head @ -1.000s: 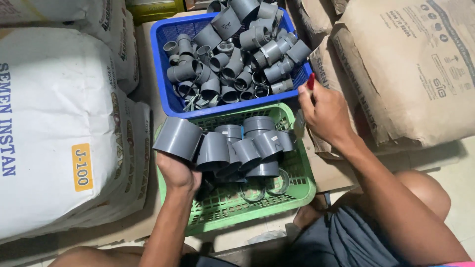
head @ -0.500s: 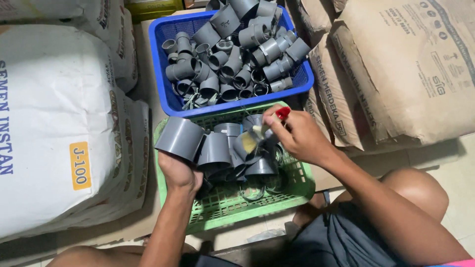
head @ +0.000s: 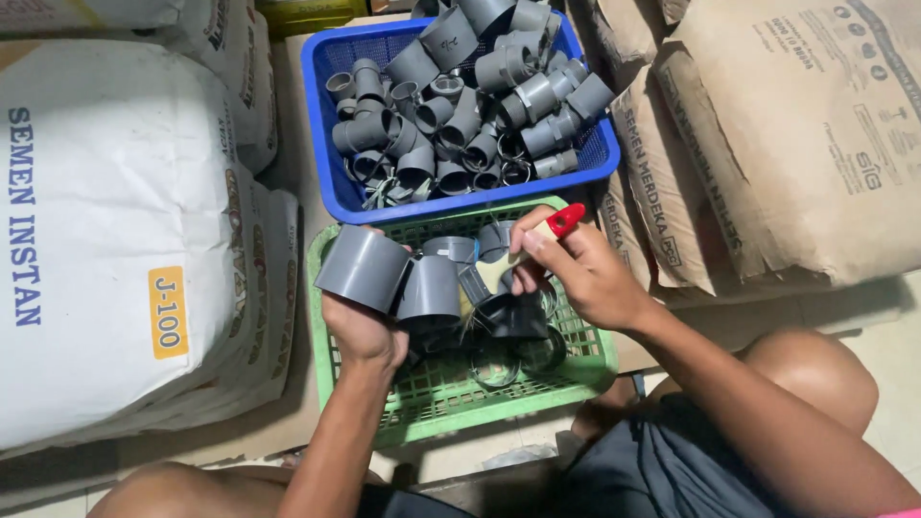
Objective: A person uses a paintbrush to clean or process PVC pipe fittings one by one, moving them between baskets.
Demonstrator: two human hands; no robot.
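My left hand [head: 363, 331] grips a string of grey pipe fittings [head: 393, 276] and holds it over a green basket [head: 432, 422]. The biggest fitting sits at the left end of the string. My right hand [head: 574, 273] holds a small tool with a red handle [head: 564, 220] close to the right end of the bundle; its working end is hidden behind my fingers. More grey fittings and some loose rings lie in the green basket under both hands.
A blue basket [head: 331, 182] heaped with grey pipe fittings [head: 460, 105] stands behind the green one. White cement sacks [head: 106, 240] are stacked at the left, brown paper sacks [head: 787, 134] at the right. My knees show at the bottom.
My right hand came from the blue basket's right edge, leftward and down to the bundle with the red-handled tool. My left hand stayed put, holding the fittings.
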